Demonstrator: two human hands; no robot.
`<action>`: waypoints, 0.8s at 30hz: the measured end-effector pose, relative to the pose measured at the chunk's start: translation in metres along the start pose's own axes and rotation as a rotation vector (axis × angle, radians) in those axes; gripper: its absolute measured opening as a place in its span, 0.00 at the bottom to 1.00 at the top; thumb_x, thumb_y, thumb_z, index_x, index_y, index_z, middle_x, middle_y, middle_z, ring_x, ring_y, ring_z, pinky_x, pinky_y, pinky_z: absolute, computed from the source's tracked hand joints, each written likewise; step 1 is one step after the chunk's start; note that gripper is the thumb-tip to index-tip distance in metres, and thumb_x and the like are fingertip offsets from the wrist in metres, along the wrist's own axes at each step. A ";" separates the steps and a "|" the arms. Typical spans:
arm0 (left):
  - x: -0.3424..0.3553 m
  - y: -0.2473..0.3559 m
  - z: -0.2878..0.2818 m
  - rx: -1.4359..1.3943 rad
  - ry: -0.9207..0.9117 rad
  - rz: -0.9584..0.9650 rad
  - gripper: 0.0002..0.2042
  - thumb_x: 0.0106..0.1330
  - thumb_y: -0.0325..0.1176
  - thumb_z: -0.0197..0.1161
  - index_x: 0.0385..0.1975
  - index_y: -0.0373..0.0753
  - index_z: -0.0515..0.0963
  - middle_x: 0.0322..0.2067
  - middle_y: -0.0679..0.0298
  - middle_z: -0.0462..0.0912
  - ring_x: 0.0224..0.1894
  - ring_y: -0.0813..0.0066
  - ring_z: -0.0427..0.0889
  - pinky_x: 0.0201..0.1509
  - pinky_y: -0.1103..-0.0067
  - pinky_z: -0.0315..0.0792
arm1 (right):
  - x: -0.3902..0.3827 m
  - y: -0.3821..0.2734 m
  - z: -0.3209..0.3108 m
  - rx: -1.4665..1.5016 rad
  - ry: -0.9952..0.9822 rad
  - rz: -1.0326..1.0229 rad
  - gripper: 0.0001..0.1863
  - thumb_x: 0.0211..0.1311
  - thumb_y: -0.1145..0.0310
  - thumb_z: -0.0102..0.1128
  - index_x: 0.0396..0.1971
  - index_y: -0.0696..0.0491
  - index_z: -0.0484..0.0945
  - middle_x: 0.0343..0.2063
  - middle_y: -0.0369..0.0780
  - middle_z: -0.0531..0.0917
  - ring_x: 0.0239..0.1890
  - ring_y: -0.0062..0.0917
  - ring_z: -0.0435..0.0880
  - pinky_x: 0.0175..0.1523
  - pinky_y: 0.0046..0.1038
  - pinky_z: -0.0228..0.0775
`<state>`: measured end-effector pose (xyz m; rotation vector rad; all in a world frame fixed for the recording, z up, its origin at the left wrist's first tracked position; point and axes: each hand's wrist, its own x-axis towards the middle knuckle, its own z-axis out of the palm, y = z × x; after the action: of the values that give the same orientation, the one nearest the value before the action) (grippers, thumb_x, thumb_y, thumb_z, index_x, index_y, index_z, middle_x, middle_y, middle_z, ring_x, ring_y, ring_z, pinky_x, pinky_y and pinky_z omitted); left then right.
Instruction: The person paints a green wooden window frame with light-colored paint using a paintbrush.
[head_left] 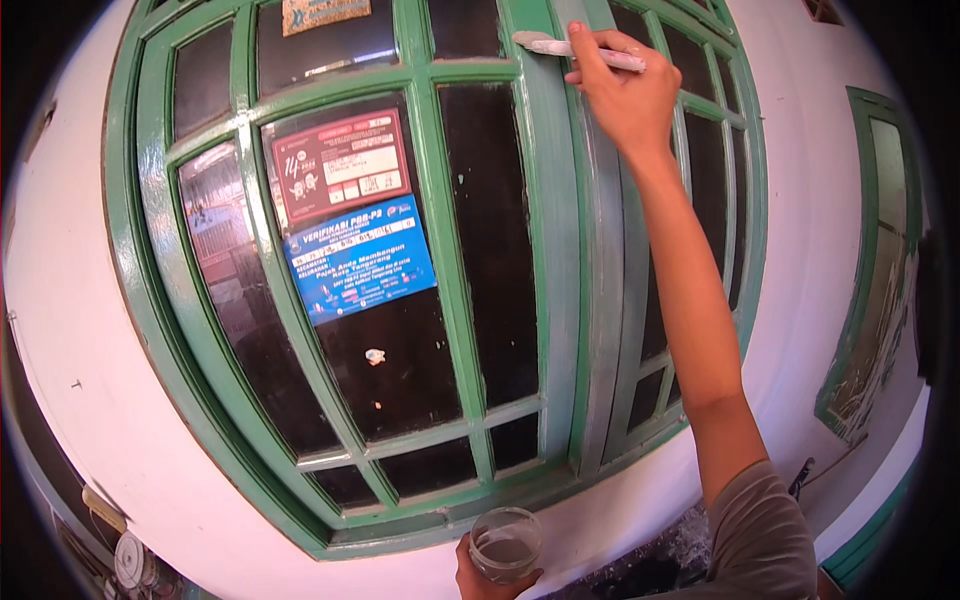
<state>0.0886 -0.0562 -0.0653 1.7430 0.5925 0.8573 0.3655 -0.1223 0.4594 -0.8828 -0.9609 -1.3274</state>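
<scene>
My right hand (pixel 635 90) is raised at the upper right, its fingers closed round the pale handle of a paintbrush (pixel 590 51). The brush's bristles, coated in grey-green, touch the upright bar of a green window frame (pixel 545 200). Down at the lower edge, my left hand (pixel 478 580) cups a clear round container (pixel 506 545) with greyish paint inside. The bars beside the brush look duller and greyer than the glossy green ones on the left.
Dark glass panes carry a red sticker (pixel 342 165), a blue sticker (pixel 362 260) and a tan plate (pixel 325 12). Pinkish-white wall (pixel 200 440) surrounds the frame. Another green-framed window (pixel 870 260) stands at the right. A round pale object (pixel 130 560) sits at the lower left.
</scene>
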 end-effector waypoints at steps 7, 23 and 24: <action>-0.007 0.003 0.001 0.068 -0.009 0.037 0.59 0.37 0.38 0.92 0.71 0.37 0.59 0.59 0.46 0.80 0.60 0.50 0.81 0.60 0.59 0.81 | -0.034 -0.003 -0.018 0.032 -0.067 0.090 0.17 0.67 0.58 0.66 0.29 0.58 0.89 0.13 0.37 0.83 0.19 0.20 0.85 0.29 0.22 0.72; -0.016 0.007 0.003 0.105 -0.006 0.057 0.58 0.37 0.38 0.91 0.71 0.36 0.59 0.60 0.47 0.79 0.62 0.50 0.80 0.64 0.60 0.78 | -0.104 -0.018 -0.053 0.054 -0.087 0.139 0.10 0.66 0.69 0.66 0.28 0.60 0.87 0.14 0.36 0.82 0.17 0.15 0.79 0.26 0.20 0.68; -0.017 0.011 0.002 0.108 -0.003 0.046 0.58 0.37 0.38 0.91 0.71 0.36 0.59 0.60 0.47 0.79 0.62 0.50 0.80 0.64 0.60 0.78 | -0.109 -0.018 -0.056 0.038 -0.093 0.144 0.09 0.67 0.70 0.66 0.28 0.60 0.87 0.14 0.36 0.82 0.18 0.14 0.80 0.26 0.20 0.69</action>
<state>0.0793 -0.0733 -0.0599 1.8609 0.6087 0.8684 0.3501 -0.1352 0.3368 -0.9734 -0.9721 -1.1507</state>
